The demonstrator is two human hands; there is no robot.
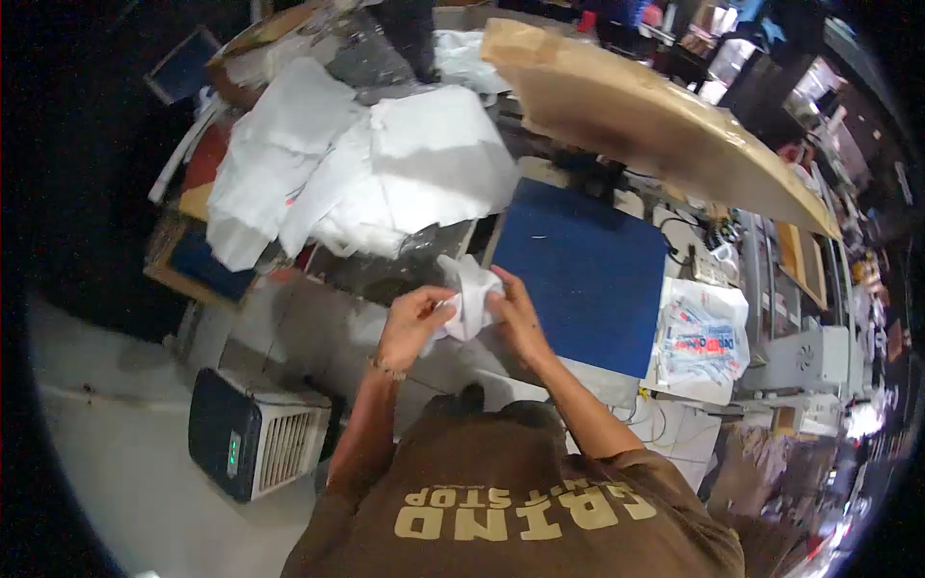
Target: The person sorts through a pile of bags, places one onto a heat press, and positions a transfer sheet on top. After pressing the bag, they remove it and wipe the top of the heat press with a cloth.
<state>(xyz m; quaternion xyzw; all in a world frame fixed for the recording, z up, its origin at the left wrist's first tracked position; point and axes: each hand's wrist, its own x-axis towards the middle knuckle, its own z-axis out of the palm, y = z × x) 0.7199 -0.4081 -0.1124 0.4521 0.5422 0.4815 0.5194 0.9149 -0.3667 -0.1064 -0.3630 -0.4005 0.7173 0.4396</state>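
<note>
A small, bunched piece of white cloth (471,289) is held up in front of my body. My left hand (412,326) pinches its left side between thumb and fingers. On its right side, my right hand (518,313) grips the cloth with the thumb at the front. A flat blue pad (583,275) lies just to the right of my right hand. Past the hands, to the left, large white fabric pieces (424,144) are heaped in loose layers.
A brown cardboard sheet (646,120) juts over the far side of the blue pad. White plastic bag with blue and red print (703,337) lies to the pad's right. On the floor at lower left stands a black-and-white appliance (260,433) with a vented front.
</note>
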